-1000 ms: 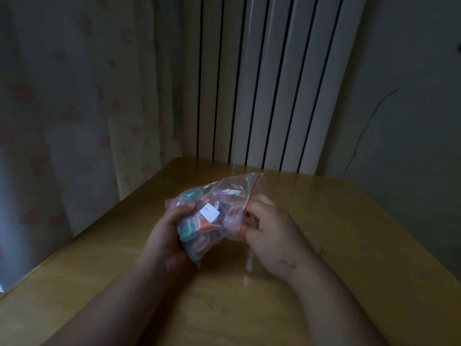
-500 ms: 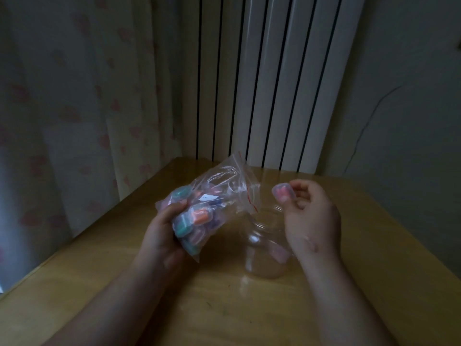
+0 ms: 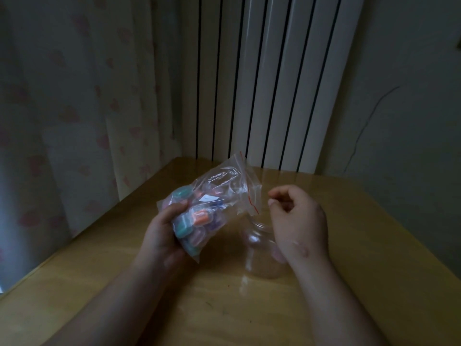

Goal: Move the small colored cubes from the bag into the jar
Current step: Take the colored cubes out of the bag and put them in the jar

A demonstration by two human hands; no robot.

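A clear zip bag with a red seal line holds several small colored cubes in teal, orange, pink and purple. My left hand grips the bag's lower part and holds it above the table, mouth tilted up to the right. A clear jar stands on the table just right of the bag, with a pink cube visible inside it. My right hand hovers over the jar's mouth, fingers loosely curled and holding nothing.
A wooden table fills the lower view. Behind it stands a white ribbed radiator, with a patterned curtain at the left and a plain wall at the right.
One second ago my right hand was at the bag's mouth. Half a second ago it held a pink cube over the jar. Now the hand holds nothing and a pink cube lies in the jar.
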